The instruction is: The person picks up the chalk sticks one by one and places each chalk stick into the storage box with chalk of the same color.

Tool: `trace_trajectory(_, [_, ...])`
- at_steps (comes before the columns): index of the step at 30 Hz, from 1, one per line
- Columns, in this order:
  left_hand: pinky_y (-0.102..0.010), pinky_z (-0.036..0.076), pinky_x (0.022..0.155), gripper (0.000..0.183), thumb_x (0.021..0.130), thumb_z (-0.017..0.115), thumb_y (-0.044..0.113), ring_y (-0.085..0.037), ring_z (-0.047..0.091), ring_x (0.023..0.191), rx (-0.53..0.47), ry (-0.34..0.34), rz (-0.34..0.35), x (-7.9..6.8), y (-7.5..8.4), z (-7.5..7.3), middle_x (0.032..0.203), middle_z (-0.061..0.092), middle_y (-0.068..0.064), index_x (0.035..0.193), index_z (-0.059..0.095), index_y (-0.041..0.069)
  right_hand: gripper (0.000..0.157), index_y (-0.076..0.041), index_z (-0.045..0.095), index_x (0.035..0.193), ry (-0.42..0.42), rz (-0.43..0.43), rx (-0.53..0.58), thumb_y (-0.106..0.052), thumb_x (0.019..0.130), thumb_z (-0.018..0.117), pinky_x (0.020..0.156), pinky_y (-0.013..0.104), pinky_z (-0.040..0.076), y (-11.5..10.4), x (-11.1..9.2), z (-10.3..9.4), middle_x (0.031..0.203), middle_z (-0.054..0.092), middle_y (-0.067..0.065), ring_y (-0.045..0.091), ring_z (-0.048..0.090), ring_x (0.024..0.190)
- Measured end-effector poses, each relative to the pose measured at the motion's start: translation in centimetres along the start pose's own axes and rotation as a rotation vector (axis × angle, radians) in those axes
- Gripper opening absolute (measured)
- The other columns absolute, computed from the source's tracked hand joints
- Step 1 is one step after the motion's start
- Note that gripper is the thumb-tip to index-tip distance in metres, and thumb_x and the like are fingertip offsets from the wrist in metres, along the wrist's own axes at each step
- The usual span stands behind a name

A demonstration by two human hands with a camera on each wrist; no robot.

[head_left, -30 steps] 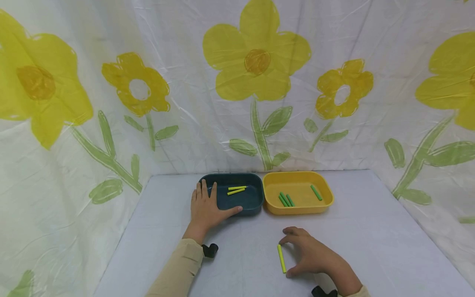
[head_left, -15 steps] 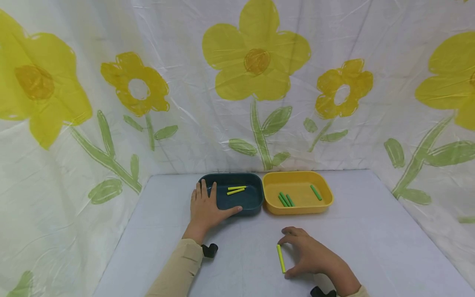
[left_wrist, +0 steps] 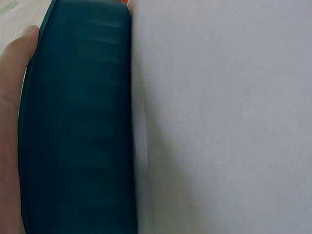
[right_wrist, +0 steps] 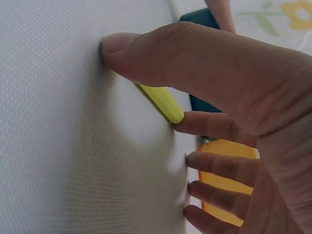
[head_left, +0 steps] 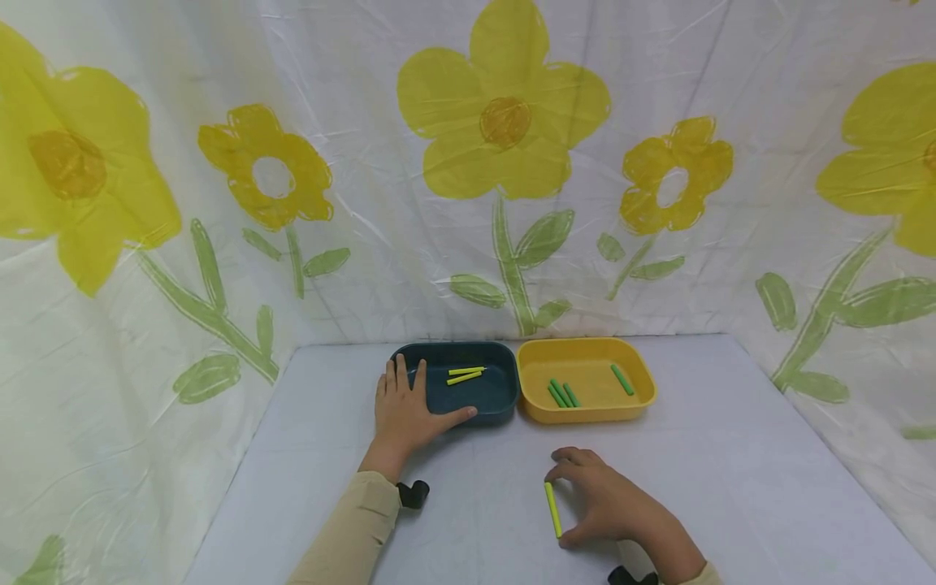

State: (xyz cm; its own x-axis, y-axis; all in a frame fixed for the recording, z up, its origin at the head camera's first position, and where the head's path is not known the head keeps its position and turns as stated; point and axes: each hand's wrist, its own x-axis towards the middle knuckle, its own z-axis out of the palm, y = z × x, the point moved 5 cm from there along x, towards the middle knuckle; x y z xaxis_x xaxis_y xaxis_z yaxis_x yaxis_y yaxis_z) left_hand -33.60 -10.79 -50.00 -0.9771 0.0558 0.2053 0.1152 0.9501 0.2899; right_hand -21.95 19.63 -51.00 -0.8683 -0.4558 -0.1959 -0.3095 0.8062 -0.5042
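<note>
My left hand [head_left: 409, 414] rests on the left end of a dark teal basin [head_left: 504, 402], fingers spread and straight, thumb along the near rim. In the left wrist view the thumb [left_wrist: 17, 53] lies against the rim of the basin wall [left_wrist: 78, 122]. Two thin yellow sticks [head_left: 465, 377] lie inside. On the white tabletop, my right hand [head_left: 617, 504] holds a short yellow stick [head_left: 552, 510] lengthwise, index fingertip at its far end and thumb at its near end. The right wrist view shows this stick [right_wrist: 163, 103] partly hidden behind the thumb.
A yellow basin [head_left: 595, 414] stands against the teal one on its right. Several green sticks [head_left: 563, 394] lie in it, one apart at the right. Behind the table [head_left: 468, 504] hangs a white cloth [head_left: 366, 268] with painted yellow flowers.
My right hand and the yellow stick have shifted very slightly to the left. The left hand and both basins stay as they were.
</note>
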Motion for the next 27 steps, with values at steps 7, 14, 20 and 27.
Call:
trace_trajectory(7, [-0.059,0.011,0.121,0.136,0.054,0.038,0.104,-0.043,0.006,0.151,-0.009,0.016,0.002,-0.1,0.1,-0.2,0.164,0.008,-0.023,0.157,0.025,0.015,0.065,-0.038,0.064,0.113,-0.005,0.001,0.018,-0.062,0.056,0.087,0.108,0.056,0.041,-0.1,0.1,0.2,0.147,0.046,0.001,0.031,0.039,0.138])
trace_trajectory(14, [-0.059,0.011,0.121,0.136,0.054,0.039,0.103,-0.043,0.007,0.151,-0.009,0.019,0.004,-0.1,0.1,-0.2,0.164,0.008,-0.023,0.157,0.026,0.015,0.066,-0.039,0.063,0.112,0.017,-0.016,-0.009,-0.067,0.057,0.084,0.109,0.055,0.041,-0.4,0.4,0.0,0.147,0.046,-0.001,0.028,0.039,0.138])
trace_trajectory(20, [-0.058,0.009,0.122,0.136,0.054,0.038,0.104,-0.042,0.004,0.152,0.001,0.001,-0.002,0.0,0.0,-0.1,0.164,0.006,-0.022,0.157,0.023,0.016,0.065,-0.038,0.062,0.115,0.039,-0.034,-0.019,-0.065,0.059,0.084,0.109,0.052,0.042,-1.0,0.7,-0.4,0.146,0.046,-0.002,0.026,0.041,0.137])
trace_trajectory(27, [-0.058,0.010,0.121,0.135,0.055,0.038,0.104,-0.042,0.004,0.152,0.001,0.009,0.002,0.1,0.0,0.0,0.164,0.007,-0.022,0.157,0.025,0.016,0.067,-0.031,0.061,0.122,0.110,-0.094,-0.034,-0.059,0.065,0.084,0.106,0.051,0.045,-2.4,0.7,-1.5,0.145,0.048,0.000,0.022,0.044,0.133])
